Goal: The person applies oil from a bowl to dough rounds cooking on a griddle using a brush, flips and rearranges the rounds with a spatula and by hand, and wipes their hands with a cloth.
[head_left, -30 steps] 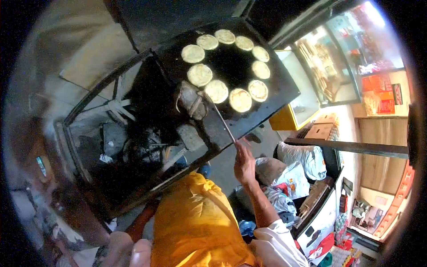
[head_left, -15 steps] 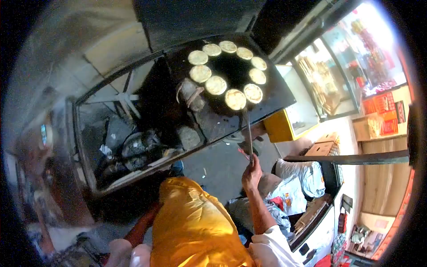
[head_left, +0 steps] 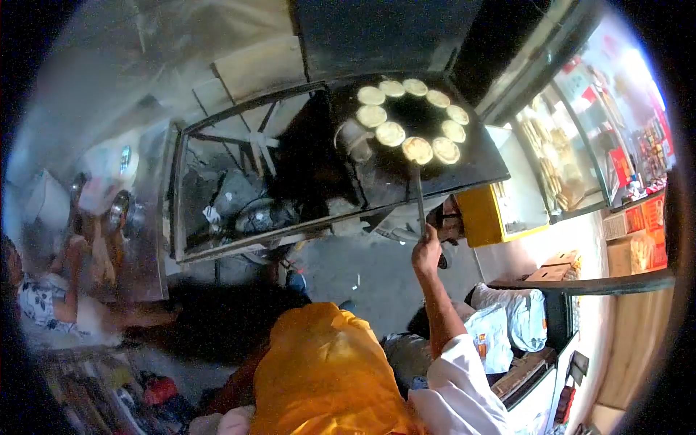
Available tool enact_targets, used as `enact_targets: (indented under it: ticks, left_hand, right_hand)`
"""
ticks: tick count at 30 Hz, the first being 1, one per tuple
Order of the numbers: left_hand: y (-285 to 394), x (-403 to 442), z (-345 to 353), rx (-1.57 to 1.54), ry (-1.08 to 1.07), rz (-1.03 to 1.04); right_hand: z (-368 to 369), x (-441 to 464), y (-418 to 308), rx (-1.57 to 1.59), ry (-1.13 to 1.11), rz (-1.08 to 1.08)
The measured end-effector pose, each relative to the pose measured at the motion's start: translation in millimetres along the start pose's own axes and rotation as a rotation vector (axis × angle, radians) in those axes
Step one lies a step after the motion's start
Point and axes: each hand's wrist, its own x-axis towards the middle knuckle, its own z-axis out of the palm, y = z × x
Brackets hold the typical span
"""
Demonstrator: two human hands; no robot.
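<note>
My right hand [head_left: 427, 252] is closed around the handle of a long metal spatula [head_left: 420, 196]. The spatula's far end meets the near edge of a browned round flatbread [head_left: 417, 150]. Several more flatbreads, pale with brown patches, lie in a ring on the dark griddle [head_left: 471, 170]. Left of the ring rests a crumpled greyish cloth [head_left: 354, 139]. My left arm falls into shadow beside the yellow apron [head_left: 326, 362], and my left hand does not show.
A dark open frame [head_left: 217, 254] with a pan-like blackened object inside adjoins the griddle's left. A yellow box [head_left: 479, 217] stands right of it, near a glass case [head_left: 554, 156]. White sacks [head_left: 515, 312] lie lower right. Another person's patterned sleeve [head_left: 36, 301] shows far left.
The view has shifted, so the griddle sits further right and the other person shows more at left. My right hand still grips the spatula, whose tip stays at the same flatbread.
</note>
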Motion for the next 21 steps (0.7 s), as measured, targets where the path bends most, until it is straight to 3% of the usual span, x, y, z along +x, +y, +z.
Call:
enact_targets:
  ticks: [2,4,8,10,11,14,16,18,20,21]
  left_hand:
    - [-2.4,-7.2,-1.2,0.04,0.025,0.059]
    - [0.8,-16.1,-0.9,0.112,0.031,0.179]
    - [34.3,-40.1,24.8,0.231,-0.014,0.516]
    - [69.5,-60.1,43.1,0.135,-0.141,0.608]
    - [88.2,-75.3,50.6,0.056,-0.238,0.618]
    - [100.4,-91.2,34.2,0.048,-0.458,0.645]
    - [83.9,-97.1,3.9,0.048,-0.499,0.621]
    - [56.5,-97.0,-28.5,0.042,-0.491,0.585]
    - [26.8,-98.5,-58.8,0.031,-0.454,0.528]
    - [12.0,-97.8,-76.0,0.016,-0.43,0.499]
  right_hand:
    - [4.3,7.6,19.1,0.058,0.064,-0.153]
    - [21.1,10.5,43.4,0.487,0.015,-0.085]
    - [21.9,-59.5,11.9,0.66,0.043,-0.211]
    - [42.5,-84.8,37.7,0.515,-0.21,-0.159]
    - [48.1,-101.1,37.9,0.518,-0.227,-0.174]
    - [72.1,-168.8,17.4,0.607,-0.35,0.158]
    - [82.4,-217.1,19.7,0.825,-0.497,0.362]
    - [101.7,-258.4,52.5,1.165,-0.726,0.7]
    - [147.0,-311.7,146.1,0.963,-0.742,0.584]
    - [162.6,-305.8,129.1,0.955,-0.742,0.581]
